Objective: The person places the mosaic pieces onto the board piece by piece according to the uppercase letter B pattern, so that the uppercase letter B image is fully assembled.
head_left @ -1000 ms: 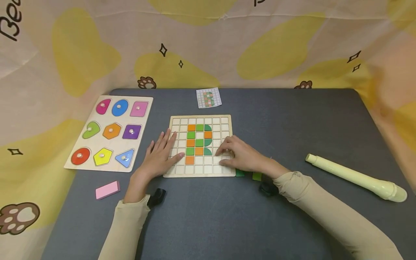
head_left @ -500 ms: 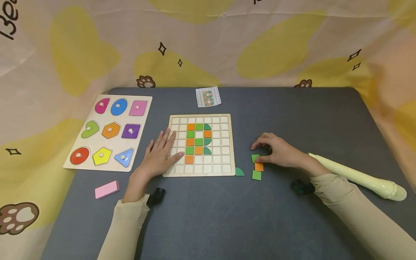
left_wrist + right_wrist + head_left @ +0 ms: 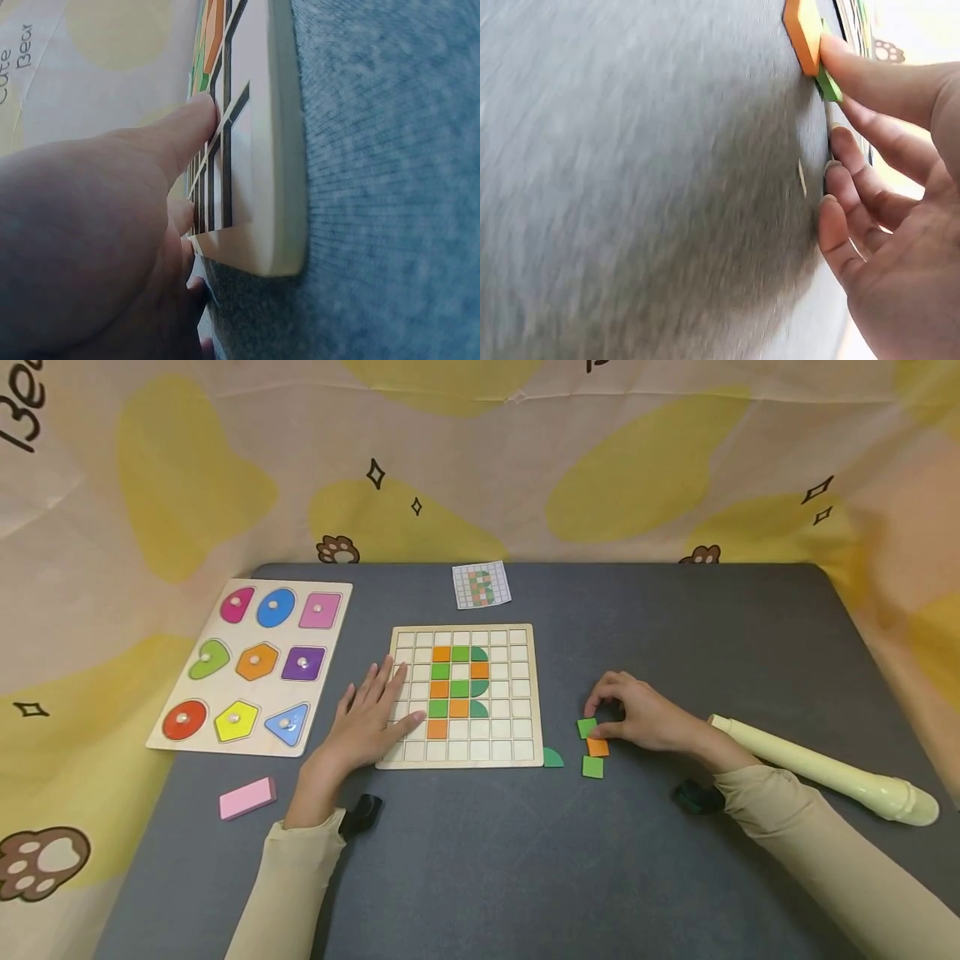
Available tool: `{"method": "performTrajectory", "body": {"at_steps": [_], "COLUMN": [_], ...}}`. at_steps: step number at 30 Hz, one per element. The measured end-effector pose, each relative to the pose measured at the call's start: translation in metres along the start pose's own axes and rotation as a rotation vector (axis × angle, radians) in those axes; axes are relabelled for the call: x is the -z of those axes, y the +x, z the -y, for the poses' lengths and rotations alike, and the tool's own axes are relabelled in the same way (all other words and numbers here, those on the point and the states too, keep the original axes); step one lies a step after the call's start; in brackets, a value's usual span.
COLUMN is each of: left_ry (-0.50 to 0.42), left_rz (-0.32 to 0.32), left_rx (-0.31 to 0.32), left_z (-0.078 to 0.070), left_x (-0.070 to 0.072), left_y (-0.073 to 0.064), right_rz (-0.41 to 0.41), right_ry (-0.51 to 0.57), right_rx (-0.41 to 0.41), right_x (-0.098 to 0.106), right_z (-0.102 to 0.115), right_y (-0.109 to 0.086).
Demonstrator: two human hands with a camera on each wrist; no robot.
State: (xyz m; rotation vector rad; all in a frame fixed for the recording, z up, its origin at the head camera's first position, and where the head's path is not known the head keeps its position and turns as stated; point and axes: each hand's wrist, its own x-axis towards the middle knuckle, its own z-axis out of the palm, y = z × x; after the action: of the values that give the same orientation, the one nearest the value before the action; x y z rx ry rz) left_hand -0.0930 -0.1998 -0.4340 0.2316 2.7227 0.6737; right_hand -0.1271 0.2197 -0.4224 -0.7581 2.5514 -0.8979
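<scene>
The wooden grid board (image 3: 501, 750) lies mid-table, with orange and green square tiles and several dark green quarter-round tiles set in its cells. My left hand (image 3: 367, 727) rests with spread fingers on its left side; in the left wrist view the thumb (image 3: 191, 124) presses on the grid. Right of the board, my right hand (image 3: 648, 714) pinches a green square tile (image 3: 587, 727) between thumb and index finger. An orange tile (image 3: 597, 747) sits just under that thumb, and another green tile (image 3: 592, 767) lies nearer me. The right wrist view shows the green tile (image 3: 828, 85) at the fingertips.
A dark green quarter-round tile (image 3: 552, 758) lies by the board's lower right corner. Behind the board is a pattern card (image 3: 482, 585). A knobbed shape puzzle (image 3: 285, 643) and pink block (image 3: 247, 798) are at left, a pale yellow tube (image 3: 825, 768) at right.
My right hand has moved from the board's right side to the loose tiles and now pinches a green tile, shifted slightly left. The left hand has stayed in place.
</scene>
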Motion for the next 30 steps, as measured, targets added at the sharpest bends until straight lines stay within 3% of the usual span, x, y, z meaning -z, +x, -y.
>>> {"method": "performTrajectory", "body": {"at_steps": [5, 12, 15, 20, 30], "left_ry": [0.001, 0.005, 0.002, -0.003, -0.002], "left_rz": [-0.003, -0.008, -0.008, -0.008, -0.011], "left_rx": [0.001, 0.001, 0.003, 0.001, 0.002], "left_z": [0.0, 0.001, 0.001, 0.001, 0.002], "left_x": [-0.001, -0.001, -0.001, -0.001, -0.001], "left_y": [0.0, 0.0, 0.0, -0.001, 0.001], "right_rz": [-0.065, -0.253, -0.295, -0.28, -0.218], "right_ry": [0.035, 0.115, 0.175, 0.248, 0.239], "right_rx": [0.011, 0.033, 0.038, 0.058, 0.037], "right_x": [-0.013, -0.039, -0.049, -0.061, -0.079], "right_z": [0.013, 0.037, 0.049, 0.065, 0.086], "right_y": [0.01, 0.031, 0.039, 0.05, 0.064]}}
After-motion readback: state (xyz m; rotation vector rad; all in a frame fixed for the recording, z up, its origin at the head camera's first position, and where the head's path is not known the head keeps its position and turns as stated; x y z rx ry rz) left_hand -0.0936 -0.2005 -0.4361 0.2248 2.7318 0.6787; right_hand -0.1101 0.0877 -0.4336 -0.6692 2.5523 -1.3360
